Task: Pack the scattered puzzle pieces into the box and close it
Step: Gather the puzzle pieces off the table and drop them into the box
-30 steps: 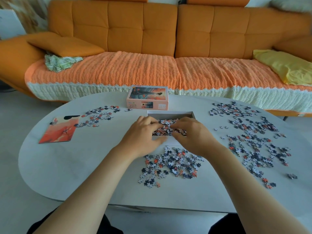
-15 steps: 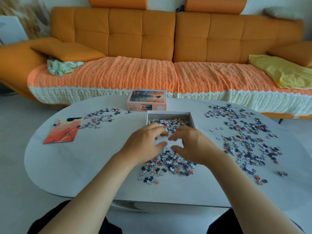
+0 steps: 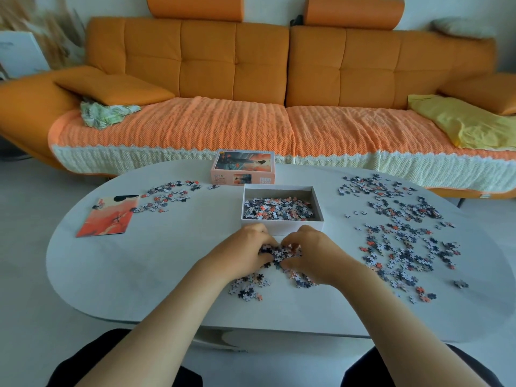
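Table (image 3: 139,275), pieces (image 3: 280,251) seemingly bunched between left hand (image 3: 243,251), right hand (image 3: 315,255)

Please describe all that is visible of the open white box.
The white box is a shallow rectangular tray, seemingly cardboard, open on top. It stands flat on the table in front of the printed lid. Its floor holds puzzle pieces. The left hand and right hand gather loose pieces before its front wall; whether they touch it is unclear.
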`<state>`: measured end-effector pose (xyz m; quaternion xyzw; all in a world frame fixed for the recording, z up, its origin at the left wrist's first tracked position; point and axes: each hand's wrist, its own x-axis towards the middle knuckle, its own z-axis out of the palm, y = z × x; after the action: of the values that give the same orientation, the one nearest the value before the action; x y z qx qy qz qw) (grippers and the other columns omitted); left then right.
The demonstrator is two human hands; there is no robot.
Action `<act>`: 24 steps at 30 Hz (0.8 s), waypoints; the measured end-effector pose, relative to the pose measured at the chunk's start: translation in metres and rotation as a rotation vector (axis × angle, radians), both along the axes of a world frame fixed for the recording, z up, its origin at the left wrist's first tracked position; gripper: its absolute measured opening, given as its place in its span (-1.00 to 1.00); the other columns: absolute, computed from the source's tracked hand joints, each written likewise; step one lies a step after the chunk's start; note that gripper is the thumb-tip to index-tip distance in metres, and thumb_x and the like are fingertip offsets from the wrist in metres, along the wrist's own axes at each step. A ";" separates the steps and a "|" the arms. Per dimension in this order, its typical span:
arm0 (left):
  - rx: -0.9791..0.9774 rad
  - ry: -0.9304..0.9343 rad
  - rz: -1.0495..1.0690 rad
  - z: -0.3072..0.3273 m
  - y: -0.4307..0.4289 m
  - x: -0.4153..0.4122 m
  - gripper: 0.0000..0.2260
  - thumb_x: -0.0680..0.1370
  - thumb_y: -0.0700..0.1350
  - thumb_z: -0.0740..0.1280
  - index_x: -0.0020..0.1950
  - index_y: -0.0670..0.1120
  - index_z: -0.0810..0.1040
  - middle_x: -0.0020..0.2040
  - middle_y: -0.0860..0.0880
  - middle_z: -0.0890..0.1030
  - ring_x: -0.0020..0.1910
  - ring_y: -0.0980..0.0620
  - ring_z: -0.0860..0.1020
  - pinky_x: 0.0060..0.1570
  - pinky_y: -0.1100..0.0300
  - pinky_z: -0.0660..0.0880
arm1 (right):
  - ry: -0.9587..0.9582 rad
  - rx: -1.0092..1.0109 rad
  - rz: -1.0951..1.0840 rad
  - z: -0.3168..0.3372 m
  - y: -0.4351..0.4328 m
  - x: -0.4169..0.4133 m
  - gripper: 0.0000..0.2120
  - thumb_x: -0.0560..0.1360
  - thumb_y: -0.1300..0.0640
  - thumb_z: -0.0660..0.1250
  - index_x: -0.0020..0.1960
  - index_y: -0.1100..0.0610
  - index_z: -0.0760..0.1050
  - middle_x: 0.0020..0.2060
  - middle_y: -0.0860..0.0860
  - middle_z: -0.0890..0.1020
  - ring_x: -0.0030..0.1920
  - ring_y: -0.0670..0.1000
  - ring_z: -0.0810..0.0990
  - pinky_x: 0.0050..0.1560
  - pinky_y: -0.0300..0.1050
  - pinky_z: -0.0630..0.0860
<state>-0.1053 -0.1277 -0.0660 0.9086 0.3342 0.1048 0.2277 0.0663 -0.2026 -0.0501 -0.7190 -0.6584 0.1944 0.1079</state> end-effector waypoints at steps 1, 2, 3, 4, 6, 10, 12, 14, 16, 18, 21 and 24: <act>-0.001 -0.009 0.006 0.000 0.001 0.001 -0.76 0.53 -0.09 0.41 0.20 0.02 0.61 0.06 0.11 0.47 0.03 0.12 0.49 0.12 0.19 0.46 | 0.015 0.000 -0.018 0.001 0.001 0.001 -0.61 0.42 -0.02 0.47 0.22 -0.03 0.53 0.03 -0.05 0.45 -0.07 -0.05 0.50 -0.09 -0.23 0.45; -0.002 -0.019 0.011 0.001 0.001 0.001 -0.77 0.52 -0.09 0.42 0.17 0.02 0.62 0.05 0.11 0.47 0.01 0.13 0.49 0.09 0.22 0.46 | 0.031 0.000 -0.033 0.002 0.003 0.002 -0.62 0.40 -0.02 0.49 0.18 -0.03 0.54 0.01 -0.05 0.48 -0.11 -0.07 0.50 -0.16 -0.26 0.45; -0.005 -0.031 0.016 0.001 0.002 0.002 -0.79 0.51 -0.11 0.44 0.14 0.02 0.62 0.03 0.12 0.47 -0.01 0.14 0.49 0.06 0.24 0.45 | 0.047 -0.001 -0.042 0.002 0.005 0.003 -0.65 0.39 -0.02 0.51 0.15 -0.03 0.55 -0.02 -0.05 0.50 -0.14 -0.09 0.51 -0.22 -0.28 0.44; -0.008 -0.043 0.020 0.001 0.003 0.003 -0.80 0.50 -0.13 0.44 0.12 0.01 0.61 0.02 0.12 0.47 -0.04 0.14 0.49 0.03 0.26 0.44 | 0.058 -0.005 -0.045 0.002 0.006 0.003 -0.67 0.38 -0.01 0.51 0.12 -0.02 0.56 -0.04 -0.06 0.51 -0.16 -0.10 0.52 -0.25 -0.30 0.43; -0.015 -0.057 0.025 0.001 0.004 0.004 -0.80 0.49 -0.17 0.45 0.10 0.00 0.62 -0.01 0.13 0.47 -0.09 0.16 0.48 -0.02 0.31 0.42 | 0.072 -0.012 -0.039 0.002 0.008 0.004 -0.69 0.38 -0.01 0.52 0.09 -0.01 0.57 -0.07 -0.07 0.54 -0.15 -0.09 0.54 -0.23 -0.30 0.45; -0.053 -0.054 0.032 0.003 0.007 0.003 -0.79 0.46 -0.17 0.48 0.07 0.02 0.63 -0.04 0.14 0.51 -0.13 0.22 0.49 -0.09 0.37 0.43 | 0.090 0.001 -0.030 0.005 0.015 0.004 -0.74 0.37 0.03 0.54 0.02 -0.01 0.59 -0.07 -0.08 0.59 -0.14 -0.07 0.57 -0.21 -0.29 0.49; -0.065 -0.044 0.031 0.006 0.010 0.003 -0.81 0.46 -0.16 0.48 0.05 0.02 0.65 -0.08 0.16 0.52 -0.16 0.24 0.50 -0.15 0.41 0.41 | 0.097 -0.001 -0.023 0.006 0.018 0.005 -0.76 0.36 0.05 0.54 0.00 -0.02 0.61 -0.09 -0.08 0.62 -0.16 -0.07 0.59 -0.25 -0.33 0.48; -0.065 -0.047 0.028 0.008 0.012 0.003 -0.85 0.48 -0.17 0.46 0.00 0.04 0.67 -0.13 0.20 0.53 -0.18 0.26 0.51 -0.18 0.42 0.40 | 0.087 0.012 0.001 0.008 0.019 0.007 -0.82 0.38 0.09 0.51 -0.04 -0.05 0.63 -0.12 -0.13 0.63 -0.18 -0.14 0.58 -0.28 -0.40 0.44; -0.061 -0.055 0.027 0.010 0.013 0.004 -0.86 0.49 -0.18 0.44 -0.03 0.05 0.69 -0.18 0.23 0.54 -0.20 0.28 0.53 -0.21 0.48 0.40 | 0.098 0.033 0.023 0.010 0.020 0.009 -0.86 0.40 0.15 0.46 -0.10 -0.07 0.65 -0.19 -0.20 0.63 -0.24 -0.19 0.58 -0.30 -0.46 0.42; -0.075 -0.081 0.039 0.014 0.016 0.003 -0.87 0.49 -0.18 0.45 -0.05 0.05 0.69 -0.19 0.21 0.57 -0.21 0.27 0.55 -0.20 0.47 0.43 | 0.128 0.075 0.022 0.015 0.021 0.010 -0.84 0.41 0.20 0.42 -0.14 -0.07 0.66 -0.28 -0.23 0.61 -0.30 -0.18 0.59 -0.33 -0.43 0.47; -0.162 -0.184 0.088 0.023 0.023 0.003 -0.88 0.47 -0.16 0.48 -0.10 0.07 0.69 -0.19 0.10 0.64 -0.20 0.16 0.60 -0.16 0.25 0.56 | 0.168 0.233 -0.023 0.023 0.025 0.014 -0.79 0.43 0.25 0.37 -0.17 -0.05 0.66 -0.35 -0.23 0.60 -0.34 -0.08 0.61 -0.32 -0.31 0.55; -0.182 -0.377 0.154 0.032 0.035 0.006 -0.88 0.45 -0.18 0.49 -0.13 0.06 0.68 -0.23 0.06 0.67 -0.21 0.08 0.62 -0.14 0.21 0.54 | 0.225 0.417 -0.092 0.027 0.034 0.018 -0.81 0.45 0.27 0.38 -0.16 -0.01 0.66 -0.36 -0.18 0.61 -0.37 -0.09 0.60 -0.30 -0.29 0.54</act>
<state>-0.0990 -0.0930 -0.0345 0.8204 0.3620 0.2592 0.3588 0.0844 -0.1690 -0.0232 -0.6843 -0.6348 0.1279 0.3353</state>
